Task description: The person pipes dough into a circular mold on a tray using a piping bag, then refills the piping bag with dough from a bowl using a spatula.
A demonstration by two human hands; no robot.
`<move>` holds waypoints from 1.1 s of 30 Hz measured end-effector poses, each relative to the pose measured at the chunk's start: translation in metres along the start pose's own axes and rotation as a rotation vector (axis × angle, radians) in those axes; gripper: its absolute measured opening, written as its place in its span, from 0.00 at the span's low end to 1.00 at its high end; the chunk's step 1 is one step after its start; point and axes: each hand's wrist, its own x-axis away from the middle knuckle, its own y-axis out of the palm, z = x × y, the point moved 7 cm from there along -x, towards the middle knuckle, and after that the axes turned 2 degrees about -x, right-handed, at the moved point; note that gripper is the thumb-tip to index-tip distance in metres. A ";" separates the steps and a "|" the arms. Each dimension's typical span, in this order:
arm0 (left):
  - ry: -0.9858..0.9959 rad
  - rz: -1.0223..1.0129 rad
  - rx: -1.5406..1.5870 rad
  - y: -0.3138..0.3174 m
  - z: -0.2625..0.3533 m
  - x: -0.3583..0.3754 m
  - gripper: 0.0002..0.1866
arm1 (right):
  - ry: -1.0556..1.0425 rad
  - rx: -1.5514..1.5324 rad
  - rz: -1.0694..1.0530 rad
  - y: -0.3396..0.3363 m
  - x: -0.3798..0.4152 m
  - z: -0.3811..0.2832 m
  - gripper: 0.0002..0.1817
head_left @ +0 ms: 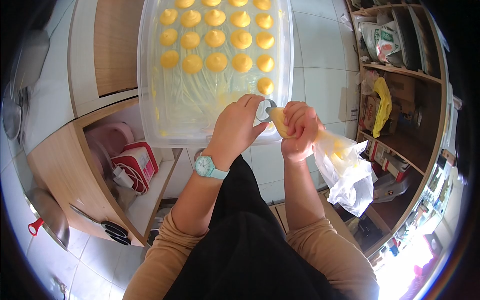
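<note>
My left hand, with a pale green watch on its wrist, pinches a small round ring against the lined surface of a translucent plastic tray. My right hand is wrapped round a clear piping bag filled with yellow mixture. The bag's metal nozzle points into the ring, and its loose plastic end hangs to the right of my wrist. Rows of yellow piped mounds with small peaks cover the far part of the tray. One mound sits just beyond the ring.
To the left is an open wooden cabinet holding a red and white box. Black-handled scissors and a metal lid hang nearby. Wooden shelves on the right carry bags, boxes and a yellow plastic bag.
</note>
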 end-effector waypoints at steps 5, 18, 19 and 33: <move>0.019 0.016 -0.004 0.001 -0.001 0.000 0.26 | 0.030 0.079 -0.006 0.006 -0.002 -0.001 0.23; 0.025 0.020 0.030 -0.001 -0.001 0.000 0.27 | 0.093 0.061 0.031 0.004 0.002 0.013 0.24; 0.025 0.022 0.032 -0.001 -0.001 0.000 0.27 | 0.094 0.072 0.031 0.003 0.003 0.014 0.24; 0.021 0.012 0.041 -0.002 0.000 0.000 0.26 | 0.065 0.008 0.044 0.005 0.001 0.008 0.23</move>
